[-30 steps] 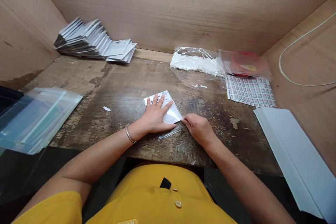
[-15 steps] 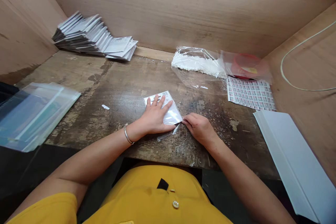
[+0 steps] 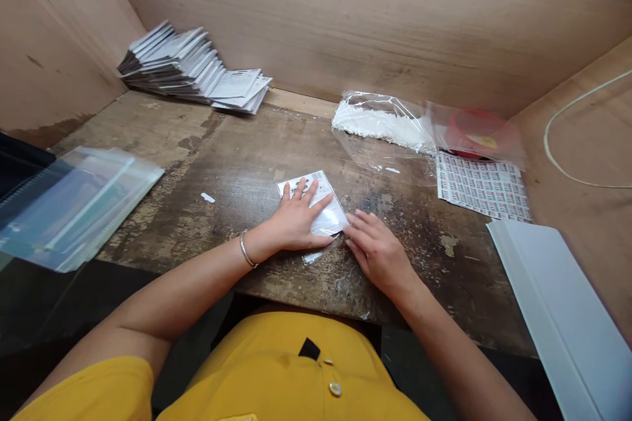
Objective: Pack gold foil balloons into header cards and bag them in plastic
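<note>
A flat white printed packet (image 3: 332, 216) in clear plastic lies on the worn wooden table in front of me. My left hand (image 3: 297, 220) is spread flat over it, fingers apart, pressing it to the tabletop. A loose clear plastic flap (image 3: 316, 255) sticks out beneath the packet's near edge. At the packet's right corner is my right hand (image 3: 375, 250), its fingers stretched out and slightly apart, the tips somewhat blurred. Whether those fingertips touch the corner I cannot tell.
Stacked similar packets (image 3: 182, 69) lean at the back left. Clear plastic sleeves (image 3: 89, 204) lie at the left edge. A bag of white strands (image 3: 382, 123), a red round container (image 3: 474, 131) under plastic, a sticker sheet (image 3: 484, 184) and white card (image 3: 557, 302) are on the right.
My right hand's fingers have loosened from a pinch at the packet's corner and stretched out. The plastic flap lies further under the packet. My left hand stays flat; the view has shifted slightly.
</note>
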`<state>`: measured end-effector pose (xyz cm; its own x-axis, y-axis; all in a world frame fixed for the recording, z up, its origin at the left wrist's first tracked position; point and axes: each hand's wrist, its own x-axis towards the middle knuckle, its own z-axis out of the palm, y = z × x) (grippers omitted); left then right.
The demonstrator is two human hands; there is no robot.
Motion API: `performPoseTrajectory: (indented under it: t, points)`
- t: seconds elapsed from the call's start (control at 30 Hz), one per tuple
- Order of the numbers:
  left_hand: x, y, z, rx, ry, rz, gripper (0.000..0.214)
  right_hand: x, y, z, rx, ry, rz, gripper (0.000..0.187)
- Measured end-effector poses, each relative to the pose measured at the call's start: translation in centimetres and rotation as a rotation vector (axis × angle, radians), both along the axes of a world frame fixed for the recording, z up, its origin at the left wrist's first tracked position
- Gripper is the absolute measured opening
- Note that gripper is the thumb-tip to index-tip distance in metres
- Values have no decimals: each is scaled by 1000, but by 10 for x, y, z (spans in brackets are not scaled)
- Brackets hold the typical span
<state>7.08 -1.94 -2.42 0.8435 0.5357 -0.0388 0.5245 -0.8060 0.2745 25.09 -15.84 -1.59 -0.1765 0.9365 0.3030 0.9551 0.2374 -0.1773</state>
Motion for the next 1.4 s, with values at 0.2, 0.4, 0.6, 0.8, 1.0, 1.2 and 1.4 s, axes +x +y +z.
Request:
performPoseTrajectory:
  t: [0.2,0.4,0.6,0.8,1.0,1.2,1.4]
  points:
    - [-20,-16,12,62,-140,-108,70,-2,-23,-16,-67,55,104,35]
    - [-90,-35,1,14,-214,-324,38,-19,-36,7,19,28,77,26]
    - [-88,-29,-5,-16,-207,-337,34,-34,-3,14,-43,272,178,16]
    - [-88,-31,-3,-33,-190,-347,37,-41,6,-2,-150,339,128,11]
    - [-92,-37,-6,-58,-216,-291,40,-64,-6,2,-128,167,206,22]
    - [-90,-37,-6,-59,-222,-280,37,-66,-14,-4,-85,234,209,22]
    - [-89,-38,-5,-53,-253,-273,37,-65,-18,1,-105,199,180,23]
